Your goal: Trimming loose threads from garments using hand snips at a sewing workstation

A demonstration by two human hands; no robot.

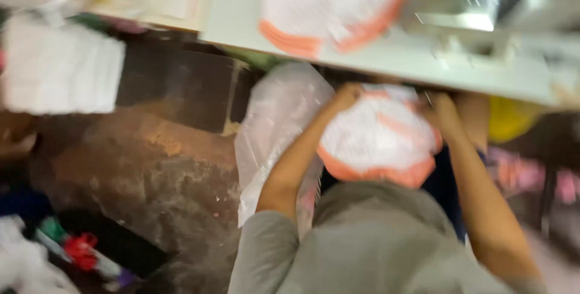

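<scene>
Both hands, left [345, 96] and right [443, 113], clenched on white-orange fabric piece [377, 140] mid-frame; matching piece [331, 4] already on worktop [386, 58] above.

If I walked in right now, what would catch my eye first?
Probably the white cloth piece with orange trim, held at the middle between the left hand and right hand just below the table edge. A matching piece lies on the white table above, and a clear plastic bag hangs to the left.
</scene>
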